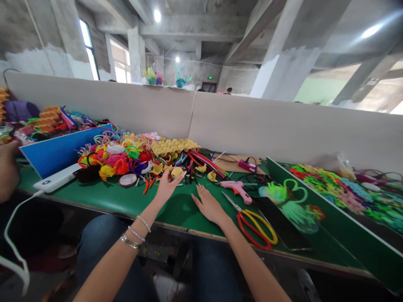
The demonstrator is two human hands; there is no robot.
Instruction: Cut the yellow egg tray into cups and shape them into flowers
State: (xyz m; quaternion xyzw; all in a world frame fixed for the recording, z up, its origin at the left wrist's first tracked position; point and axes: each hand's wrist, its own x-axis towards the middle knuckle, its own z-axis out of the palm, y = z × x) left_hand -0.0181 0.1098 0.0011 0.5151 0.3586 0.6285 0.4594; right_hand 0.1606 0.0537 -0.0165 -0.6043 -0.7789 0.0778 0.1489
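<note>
My left hand [165, 186] pinches a small yellow egg-carton cup [176, 172] between thumb and fingers, just above the green table [138, 204]. My right hand [208, 205] lies low over the tabletop, fingers stretched out, holding nothing that I can see. Torn yellow carton pieces [212, 176] lie beyond my hands. A pink glue gun [238, 191] rests to the right of my right hand. Closer to me are scissors [256, 224] with red and yellow handles, their blades slightly apart. A larger piece of yellow egg carton [174, 146] sits behind the cup.
Colourful pipe cleaners [116, 157] are heaped at the left, beside a white power strip [59, 178] and a blue divider [66, 149]. On the right are a black phone [281, 222], green pipe-cleaner figures [296, 209] and a green divider [330, 214]. Another person's arm [8, 172] shows far left.
</note>
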